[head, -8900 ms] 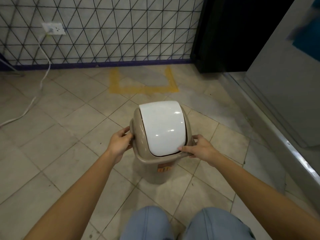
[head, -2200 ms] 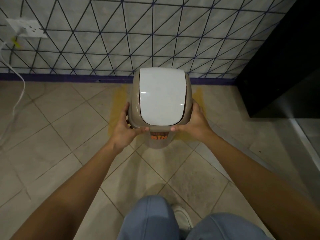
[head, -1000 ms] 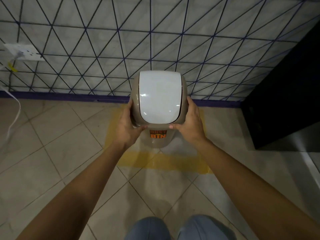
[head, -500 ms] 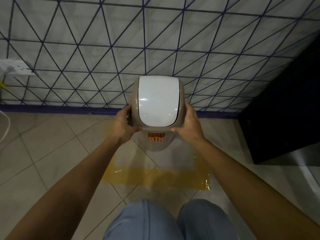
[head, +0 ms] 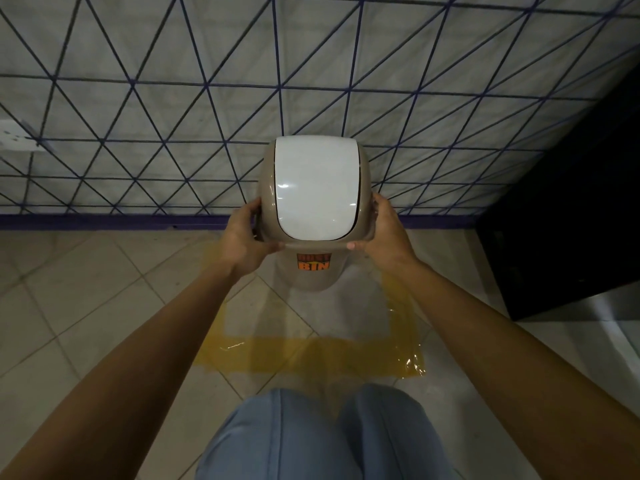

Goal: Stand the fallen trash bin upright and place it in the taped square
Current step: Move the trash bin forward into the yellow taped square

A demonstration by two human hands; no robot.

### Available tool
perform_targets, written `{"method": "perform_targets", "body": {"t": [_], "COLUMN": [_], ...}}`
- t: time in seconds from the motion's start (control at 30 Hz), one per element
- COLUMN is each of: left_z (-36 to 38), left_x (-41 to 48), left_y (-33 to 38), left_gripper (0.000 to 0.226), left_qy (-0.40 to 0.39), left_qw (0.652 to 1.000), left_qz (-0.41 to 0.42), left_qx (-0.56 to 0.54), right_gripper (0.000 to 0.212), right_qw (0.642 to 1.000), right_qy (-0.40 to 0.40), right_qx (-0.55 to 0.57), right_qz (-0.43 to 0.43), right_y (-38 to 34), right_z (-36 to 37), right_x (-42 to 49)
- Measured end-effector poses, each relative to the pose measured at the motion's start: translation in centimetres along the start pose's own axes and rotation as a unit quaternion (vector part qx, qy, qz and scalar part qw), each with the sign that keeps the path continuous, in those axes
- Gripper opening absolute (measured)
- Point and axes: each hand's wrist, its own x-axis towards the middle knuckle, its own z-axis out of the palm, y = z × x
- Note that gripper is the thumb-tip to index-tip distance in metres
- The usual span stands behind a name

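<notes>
The left hand [head: 244, 242] and right hand [head: 384, 233] clasp opposite sides of the upright beige dust bin [head: 316, 216], fingers curled round its rim beside the white swing lid [head: 317, 187]. Below them lies the yellow taped square [head: 311, 356]; beyond, the triangle-patterned wall [head: 207, 98]; right, a black cabinet [head: 571, 202].

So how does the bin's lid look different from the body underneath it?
The lid is white and glossy, catching light spots; the bin body is dull beige. The lid is plain, while the body carries an orange "BIN" sticker. The lid curves like a dome; the body narrows downward. Both are smooth plastic, held upright between the left hand and right hand.
</notes>
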Motion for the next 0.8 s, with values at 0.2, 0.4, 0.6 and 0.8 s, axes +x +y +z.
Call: {"method": "perform_targets", "body": {"t": [0.2,0.4,0.6,0.8], "left_z": [-0.5,-0.7,-1.0,-1.2], "left_x": [0.4,0.1,-0.1,0.0], "left_y": [0.2,0.4,0.3,0.0], "left_gripper": [0.100,0.091,0.088,0.085], "left_qy": [-0.017,-0.031,-0.014,-0.016], "left_qw": [0.999,0.998,0.999,0.999], "left_qz": [-0.041,-0.049,-0.039,-0.034], "left_qx": [0.014,-0.032,-0.021,-0.003], "right_gripper": [0.105,0.096,0.095,0.098], "right_qw": [1.000,0.999,0.999,0.999], "right_qy": [0.008,-0.011,-0.013,-0.013], "right_qx": [-0.007,-0.042,-0.032,-0.040], "right_qz": [0.000,0.009,0.008,0.000], "right_y": [0.3,0.0,-0.5,-0.8], "right_z": [0.0,0.0,0.0,0.5], "right_x": [0.1,0.2,0.0,-0.2]}}
